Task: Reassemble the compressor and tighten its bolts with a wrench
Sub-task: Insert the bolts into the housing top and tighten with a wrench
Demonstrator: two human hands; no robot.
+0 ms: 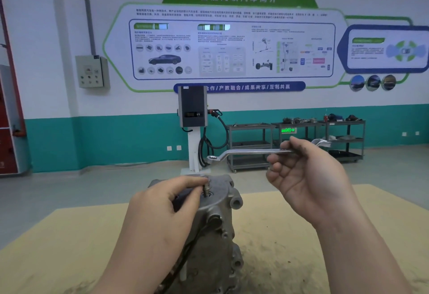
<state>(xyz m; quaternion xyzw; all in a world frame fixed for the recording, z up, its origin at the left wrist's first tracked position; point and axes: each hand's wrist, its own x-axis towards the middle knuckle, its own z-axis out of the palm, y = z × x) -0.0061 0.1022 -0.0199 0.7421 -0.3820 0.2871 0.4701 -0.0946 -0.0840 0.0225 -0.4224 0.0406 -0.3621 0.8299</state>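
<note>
A grey metal compressor (216, 231) stands upright on a tan worktable (290, 235), with a black cable running down its left side. My left hand (162, 207) rests over its top and pinches a small bolt (206, 189) that stands in a hole in the top cover. My right hand (308, 177) is raised to the right of the compressor and grips a silver ring wrench (246, 153) held level. The wrench's ring end points left and hangs above the bolt, apart from it.
Beyond the table lies open grey floor. A charging post (192, 117) with a hanging cable stands against the far wall. Dark metal shelf carts (299, 140) with parts stand at the back right. A grey electrical box (91, 70) hangs on the left wall.
</note>
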